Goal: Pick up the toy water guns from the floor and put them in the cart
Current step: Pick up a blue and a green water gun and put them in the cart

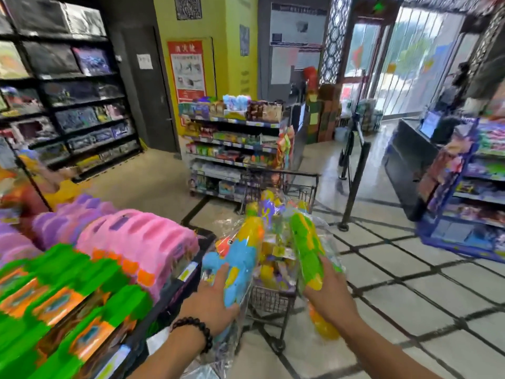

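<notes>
Nearest, the left hand (211, 302), a dark bead bracelet (196, 330) on its wrist, has its grip curled around a blue and yellow water gun (240, 258) in a clear plastic bag. The right hand (326, 292) has its grip wrapped around a green and yellow water gun (306, 247), also bagged. Both guns are held up over the near end of the wire cart (273, 296), which stands on the tiled floor (396, 283) and already holds more bagged, colourful toys (273, 266). Left of the cart, a display shelf (169, 294) carries pink packages (142, 236) and green and orange boxes (62, 296). Beyond the cart stands a snack rack (232, 149); a checkout counter (410, 154) lies far right.
</notes>
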The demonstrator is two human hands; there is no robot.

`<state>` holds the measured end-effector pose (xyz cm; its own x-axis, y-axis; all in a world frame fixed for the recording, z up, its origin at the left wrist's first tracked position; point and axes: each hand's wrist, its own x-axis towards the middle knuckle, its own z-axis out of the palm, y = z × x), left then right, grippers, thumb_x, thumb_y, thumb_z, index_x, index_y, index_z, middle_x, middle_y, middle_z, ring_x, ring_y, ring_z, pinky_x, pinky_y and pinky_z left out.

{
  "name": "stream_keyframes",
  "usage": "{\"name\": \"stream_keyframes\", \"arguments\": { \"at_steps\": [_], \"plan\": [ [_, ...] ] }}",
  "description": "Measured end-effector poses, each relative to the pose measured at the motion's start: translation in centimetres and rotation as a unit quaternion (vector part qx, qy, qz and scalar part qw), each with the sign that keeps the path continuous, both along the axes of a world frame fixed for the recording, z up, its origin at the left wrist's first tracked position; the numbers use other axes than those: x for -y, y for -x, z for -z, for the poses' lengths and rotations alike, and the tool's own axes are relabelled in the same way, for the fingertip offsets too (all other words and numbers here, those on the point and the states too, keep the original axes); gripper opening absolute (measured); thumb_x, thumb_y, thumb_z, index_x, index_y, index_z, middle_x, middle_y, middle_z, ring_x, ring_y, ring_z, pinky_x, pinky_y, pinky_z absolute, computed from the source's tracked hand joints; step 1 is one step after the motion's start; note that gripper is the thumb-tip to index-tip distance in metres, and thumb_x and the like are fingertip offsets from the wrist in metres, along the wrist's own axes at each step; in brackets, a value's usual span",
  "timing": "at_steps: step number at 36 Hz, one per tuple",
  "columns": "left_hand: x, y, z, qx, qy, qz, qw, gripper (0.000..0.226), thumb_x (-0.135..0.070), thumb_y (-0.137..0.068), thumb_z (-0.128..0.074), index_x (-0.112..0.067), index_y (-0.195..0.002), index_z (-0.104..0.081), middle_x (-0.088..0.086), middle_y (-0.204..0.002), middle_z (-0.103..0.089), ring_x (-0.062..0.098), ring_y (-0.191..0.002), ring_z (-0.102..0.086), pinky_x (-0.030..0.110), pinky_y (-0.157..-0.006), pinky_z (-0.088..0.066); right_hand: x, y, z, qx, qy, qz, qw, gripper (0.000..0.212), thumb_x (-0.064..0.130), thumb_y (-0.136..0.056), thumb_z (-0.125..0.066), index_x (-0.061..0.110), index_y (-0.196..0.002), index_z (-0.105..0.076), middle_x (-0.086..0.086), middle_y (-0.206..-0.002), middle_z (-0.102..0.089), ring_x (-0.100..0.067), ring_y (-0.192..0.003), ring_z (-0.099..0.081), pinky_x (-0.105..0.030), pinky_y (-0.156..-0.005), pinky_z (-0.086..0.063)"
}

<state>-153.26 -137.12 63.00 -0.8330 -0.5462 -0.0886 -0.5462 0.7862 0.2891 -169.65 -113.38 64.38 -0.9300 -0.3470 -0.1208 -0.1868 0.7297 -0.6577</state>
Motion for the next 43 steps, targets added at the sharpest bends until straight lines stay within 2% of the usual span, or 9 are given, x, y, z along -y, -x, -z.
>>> {"name": "stream_keyframes", "arguments": {
  "at_steps": [4,9,16,21,27,31,34,38,43],
  "plan": [
    [5.9,7.3,0.8,0.008,-0.02,0.007,1.0,0.096,-0.07,-0.082,-0.052,-0.047,-0.157,0.003,0.004,-0.139,-0.055,0.026,-0.116,-0.063,0.04,-0.089,-0.055,4.4,6.6,-0.6,0.008,0.002,0.019,1.0,0.099,0.066,-0.064,-0.057,0.049,-0.154,-0.019,-0.015,-0.142,-0.041,-0.036,-0.11,-0.062,-0.043,-0.088,-0.053],
    [12.5,16.4,0.7,0.008,-0.033,0.021,0.999,0.098,-0.067,-0.077,-0.05,-0.047,-0.156,0.004,0.007,-0.139,-0.056,0.029,-0.112,-0.065,0.042,-0.089,-0.055,8.6,14.8,-0.8,0.004,0.021,0.045,0.999,0.102,0.064,-0.058,-0.059,0.054,-0.152,-0.021,-0.007,-0.135,-0.043,-0.029,-0.112,-0.06,-0.048,-0.09,-0.056],
    [17.5,27.4,0.9,0.025,-0.031,0.043,0.998,0.094,-0.063,-0.087,-0.055,-0.041,-0.159,0.002,0.007,-0.141,-0.054,0.025,-0.121,-0.06,0.037,-0.091,-0.053,12.6,25.5,1.2,0.001,0.026,0.063,0.998,0.095,0.057,-0.071,-0.072,0.057,-0.151,-0.02,-0.003,-0.133,-0.049,-0.017,-0.091,-0.064,-0.045,-0.077,-0.06],
    [19.9,34.3,2.9,0.014,-0.08,0.012,0.997,0.102,-0.071,-0.071,-0.049,-0.047,-0.154,0.003,0.006,-0.146,-0.05,0.026,-0.123,-0.058,0.044,-0.099,-0.051,16.0,32.9,2.2,0.009,0.004,0.046,0.999,0.093,0.048,-0.082,-0.075,0.049,-0.156,-0.018,-0.01,-0.144,-0.041,-0.005,-0.071,-0.057,-0.035,-0.072,-0.05],
    [21.1,41.5,3.7,0.049,-0.127,-0.036,0.99,0.1,-0.068,-0.071,-0.056,-0.051,-0.155,-0.003,0.004,-0.134,-0.055,0.023,-0.108,-0.063,0.039,-0.092,-0.054,19.2,42.7,6.0,0.039,0.003,0.003,0.999,0.097,0.053,-0.075,-0.071,0.049,-0.155,-0.017,-0.014,-0.14,-0.048,-0.017,-0.082,-0.063,-0.043,-0.079,-0.059],
    [22.1,45.7,4.5,0.056,-0.131,-0.07,0.987,0.098,-0.064,-0.074,-0.058,-0.05,-0.155,-0.005,0.0,-0.137,-0.055,0.02,-0.11,-0.063,0.036,-0.094,-0.053,21.8,46.9,7.6,0.041,-0.009,-0.035,0.998,0.095,0.044,-0.082,-0.074,0.04,-0.159,-0.017,-0.015,-0.151,-0.041,-0.018,-0.093,-0.061,-0.038,-0.083,-0.05],
    [22.8,47.8,5.5,0.066,-0.14,-0.082,0.985,0.096,-0.068,-0.077,-0.054,-0.051,-0.154,0.001,-0.003,-0.12,-0.061,0.015,-0.092,-0.066,0.033,-0.087,-0.055,23.3,49.0,8.9,0.04,-0.017,-0.044,0.998,0.095,0.039,-0.086,-0.073,0.039,-0.161,-0.015,-0.014,-0.153,-0.033,-0.012,-0.08,-0.05,-0.033,-0.079,-0.04],
    [24.2,50.6,6.9,0.096,-0.133,-0.081,0.983,0.097,-0.071,-0.08,-0.052,-0.054,-0.153,0.009,-0.001,-0.125,-0.058,0.016,-0.094,-0.066,0.033,-0.088,-0.054,25.1,50.9,10.4,0.062,-0.02,-0.042,0.997,0.098,0.037,-0.086,-0.072,0.041,-0.161,-0.01,-0.013,-0.154,-0.027,-0.028,-0.121,-0.053,-0.037,-0.089,-0.043],
    [27.0,54.6,9.3,0.115,-0.127,-0.066,0.983,0.096,-0.066,-0.084,-0.054,-0.05,-0.155,0.008,0.008,-0.129,-0.056,0.027,-0.104,-0.066,0.036,-0.09,-0.052,27.2,52.6,11.9,0.067,-0.032,-0.005,0.997,0.095,0.037,-0.087,-0.07,0.046,-0.16,-0.009,-0.011,-0.152,-0.026,-0.012,-0.08,-0.053,-0.034,-0.076,-0.043]
  ]
}}
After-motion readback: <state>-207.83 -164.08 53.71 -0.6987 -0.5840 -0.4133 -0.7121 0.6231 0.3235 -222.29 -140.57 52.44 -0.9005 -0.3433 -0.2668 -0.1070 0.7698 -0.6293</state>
